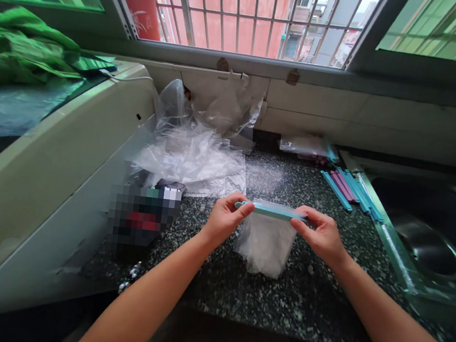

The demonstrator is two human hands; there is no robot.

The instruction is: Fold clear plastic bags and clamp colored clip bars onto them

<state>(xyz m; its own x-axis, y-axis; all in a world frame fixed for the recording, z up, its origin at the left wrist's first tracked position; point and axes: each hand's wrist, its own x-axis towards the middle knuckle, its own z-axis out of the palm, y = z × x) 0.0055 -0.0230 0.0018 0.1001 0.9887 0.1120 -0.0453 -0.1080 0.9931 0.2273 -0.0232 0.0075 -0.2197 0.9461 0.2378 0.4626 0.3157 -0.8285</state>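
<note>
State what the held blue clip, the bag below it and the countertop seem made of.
Blue clip: probably smooth plastic, from its even colour.
Bag: likely thin plastic film, judging by its wrinkles and translucency.
Countertop: perhaps smooth granite or a lookalike, given its dark, pale-flecked surface.

Two hands (225, 215), one held strip (275, 212), perhaps three purple strips (343, 186) (nearer bunch).

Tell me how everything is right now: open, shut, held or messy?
Left hand: pinching one clip end
Right hand: pinching the other
Blue clip: held across the bag's top; can't tell if locked
Clear bag: wrinkled
Loose clips: lying close together
Plastic bags: heaped, crumpled
Green cloth: bunched up
</note>
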